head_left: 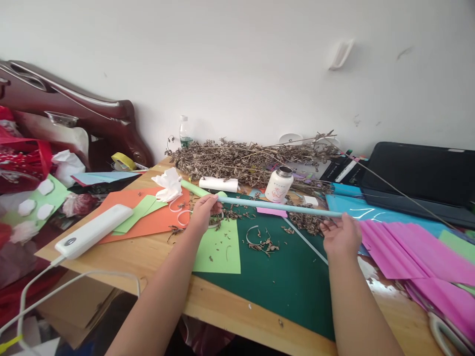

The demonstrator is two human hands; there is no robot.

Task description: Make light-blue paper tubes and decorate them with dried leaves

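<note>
A long, thin light-blue paper tube (pixel 278 205) stretches across the dark green mat (pixel 293 277). My left hand (pixel 202 212) pinches its left end, fingers closed round it. My right hand (pixel 340 236) holds the tube's right end with fingers curled. Below the left hand lies a light green paper sheet (pixel 218 247) strewn with dried leaf bits. A white paper flower on a green stem (pixel 171 185) lies just left of the left hand.
A heap of dried branches (pixel 245 160) runs along the wall. A small white bottle (pixel 279 185), a white roll (pixel 218 184), orange paper (pixel 148 212), a white power bank with cable (pixel 92 231), pink tissue paper (pixel 415 252) and a black case (pixel 419 173) crowd the wooden table (pixel 148 257).
</note>
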